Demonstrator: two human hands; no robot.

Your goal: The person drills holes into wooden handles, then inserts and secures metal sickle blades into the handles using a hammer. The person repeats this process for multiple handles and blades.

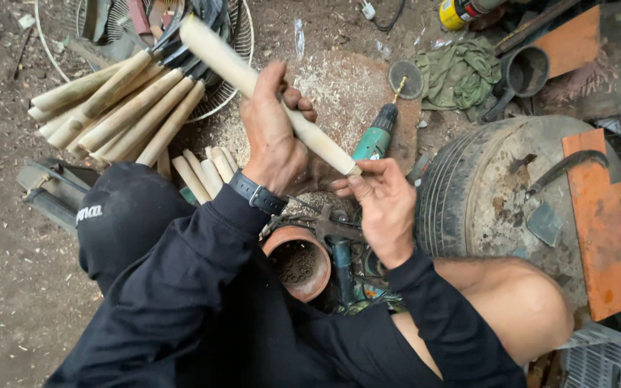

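Left hand [273,133] gripping wooden handle [253,82], right hand [382,205] at tip

Dirt floor [8,280] carrying workshop clutter

Wood shavings [339,90] are lying at twelve o'clock, with a green drill [376,135] resting on them; pale wooden handles [116,108] are piling up at ten o'clock, a green cloth [458,72] is sitting at one o'clock, and an old tyre [461,194] is lying at three o'clock.

Pale cream wooden handle [267,90], green drill [375,136], terracotta pot [300,259], olive rag [461,72], black sleeves [203,266], rust-orange board [605,230].
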